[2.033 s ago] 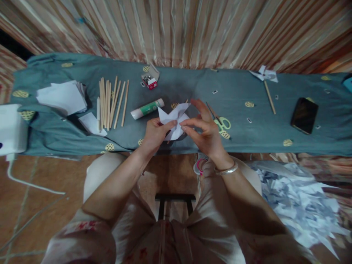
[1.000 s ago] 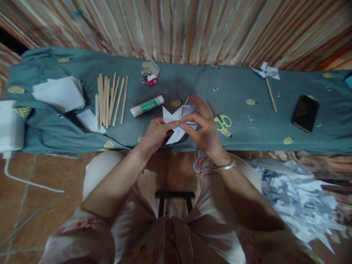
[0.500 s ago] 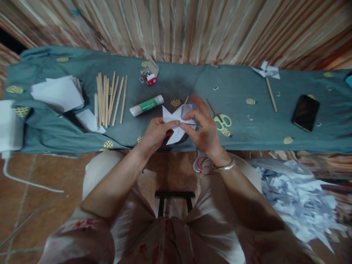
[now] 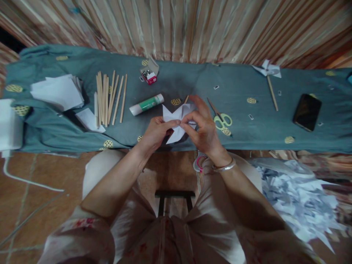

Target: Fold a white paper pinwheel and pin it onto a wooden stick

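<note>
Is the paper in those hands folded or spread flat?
Folded: the white paper bends into pinwheel-like points, left hand and right hand meeting at its middle.

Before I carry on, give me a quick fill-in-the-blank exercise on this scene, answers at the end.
1. The left hand and the right hand both hold folded paper whose colour is ____.
2. The scissors have light ____ handles.
3. The small red-and-white box stands with its lid ____.
4. Seen from the wearer's seat, the phone lies to the ____ of the scissors.

Missing words: white; green; open; right.
</note>
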Demonstrator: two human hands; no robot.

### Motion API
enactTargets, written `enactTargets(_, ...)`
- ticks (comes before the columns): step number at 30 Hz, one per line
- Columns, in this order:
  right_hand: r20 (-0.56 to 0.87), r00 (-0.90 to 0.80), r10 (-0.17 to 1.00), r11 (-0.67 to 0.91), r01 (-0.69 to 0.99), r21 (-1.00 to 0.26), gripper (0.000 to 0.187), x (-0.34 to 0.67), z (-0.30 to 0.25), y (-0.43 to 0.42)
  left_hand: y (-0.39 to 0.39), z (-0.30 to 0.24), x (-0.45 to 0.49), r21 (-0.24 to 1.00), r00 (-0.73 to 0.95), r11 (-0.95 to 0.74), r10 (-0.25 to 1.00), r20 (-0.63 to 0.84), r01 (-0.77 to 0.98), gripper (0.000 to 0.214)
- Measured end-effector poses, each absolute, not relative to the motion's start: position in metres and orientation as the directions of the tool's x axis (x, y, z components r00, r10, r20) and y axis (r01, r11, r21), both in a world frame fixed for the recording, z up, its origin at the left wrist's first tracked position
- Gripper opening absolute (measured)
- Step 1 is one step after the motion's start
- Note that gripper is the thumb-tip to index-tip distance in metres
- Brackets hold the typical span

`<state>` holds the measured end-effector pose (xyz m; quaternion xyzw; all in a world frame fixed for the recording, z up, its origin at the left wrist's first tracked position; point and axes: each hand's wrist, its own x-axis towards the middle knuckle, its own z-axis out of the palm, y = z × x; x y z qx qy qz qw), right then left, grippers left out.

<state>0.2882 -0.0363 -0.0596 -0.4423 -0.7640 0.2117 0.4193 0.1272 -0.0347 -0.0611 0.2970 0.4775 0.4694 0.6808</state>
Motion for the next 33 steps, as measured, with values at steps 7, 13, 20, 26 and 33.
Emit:
enactTargets(7, 0.431, -0.254, 0.866, 0.498, 0.515, -0.698, 0.005, 0.2894, -0.0605, -0.0354, -0.0333, -0.0645, 0.1269, 0.872, 0.096, 0.359, 0.933, -0.347, -0.333, 0.018)
enactTargets(13, 0.416, -0.249, 0.875, 0.484, 0.504, -0.715, 0.004, 0.2905, -0.0635, -0.0341, -0.0341, -0.0637, 0.1251, 0.886, 0.098, 0.338, 0.941, -0.324, -0.319, 0.018)
enactTargets(20, 0.385, -0.231, 0.894, 0.449, 0.468, -0.761, 0.005, 0.2901, -0.0637, -0.0335, -0.0336, -0.0655, 0.1233, 0.867, 0.122, 0.367, 0.93, -0.347, -0.338, 0.016)
enactTargets(26, 0.367, -0.227, 0.902, 0.431, 0.462, -0.775, 0.007, 0.2908, -0.0632, -0.033, -0.0339, -0.0659, 0.1226, 0.859, 0.132, 0.376, 0.927, -0.352, -0.347, 0.015)
enactTargets(33, 0.373, -0.226, 0.9, 0.437, 0.478, -0.762, 0.009, 0.2905, -0.0625, -0.0332, -0.0348, -0.0642, 0.1229, 0.872, 0.126, 0.38, 0.925, -0.358, -0.308, 0.019)
